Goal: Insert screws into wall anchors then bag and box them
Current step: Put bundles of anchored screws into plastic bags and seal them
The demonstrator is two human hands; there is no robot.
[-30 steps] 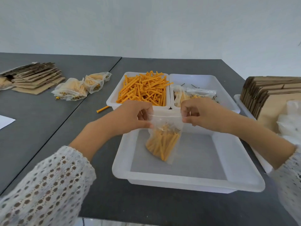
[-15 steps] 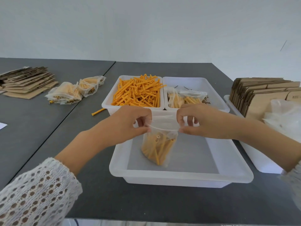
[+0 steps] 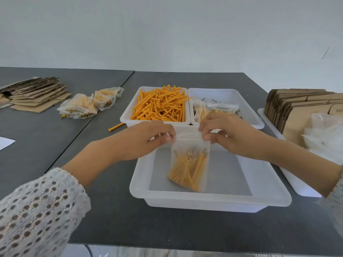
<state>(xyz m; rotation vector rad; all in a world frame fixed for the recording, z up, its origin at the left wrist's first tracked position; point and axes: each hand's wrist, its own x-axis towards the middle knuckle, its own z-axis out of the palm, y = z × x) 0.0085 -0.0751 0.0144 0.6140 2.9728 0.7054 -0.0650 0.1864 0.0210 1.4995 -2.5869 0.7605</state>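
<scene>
A small clear plastic bag (image 3: 189, 167) holding several orange wall anchors with screws hangs over the large white tray (image 3: 209, 198) in front of me. My left hand (image 3: 146, 139) pinches the bag's top left corner and my right hand (image 3: 224, 133) pinches its top right corner. Behind, a white bin (image 3: 128, 117) is heaped with loose orange anchors (image 3: 160, 106). The bin to its right (image 3: 246, 101) holds a filled bag (image 3: 202, 110) and a few dark screws (image 3: 215, 100).
Several filled bags (image 3: 87, 105) lie on the left table beside a stack of flat cardboard (image 3: 35, 93). One loose anchor (image 3: 116, 126) lies on the table. At the right, a tray (image 3: 289, 175) holds upright flattened boxes (image 3: 304, 106) and empty plastic bags (image 3: 326, 134).
Both hands keep their hold on the bag's top edge. The bag hangs in much the same place over the tray, and the view has shifted slightly.
</scene>
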